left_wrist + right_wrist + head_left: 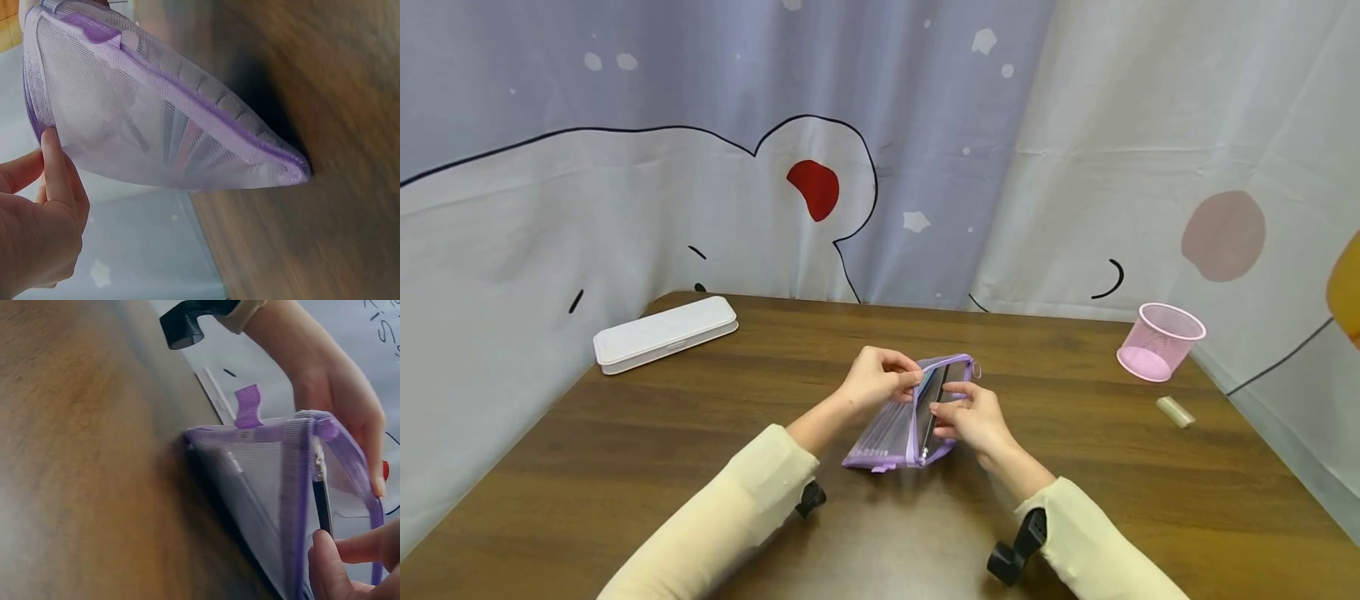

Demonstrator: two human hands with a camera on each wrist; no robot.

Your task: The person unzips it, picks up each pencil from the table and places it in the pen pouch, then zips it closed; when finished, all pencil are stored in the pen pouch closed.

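A see-through mesh zip pouch (891, 429) with purple trim stands open on the table, tilted to the left. My left hand (880, 377) pinches the rim of its opening between thumb and fingers, as the left wrist view also shows (47, 219). Inside, several slim sticks are blurred behind the mesh. At the mouth, my right hand (973, 421) pinches a slim black pen-like stick (323, 503) with a silvery end. It lies along the opening, and its far part is hidden by my fingers in the right wrist view.
A white lidded pencil box (666, 335) lies at the back left of the brown table (775, 333). On the right stand a pink mesh pen cup (1159, 342) and, nearer, a small pale block (1176, 412). A patterned curtain (925, 167) hangs behind the table.
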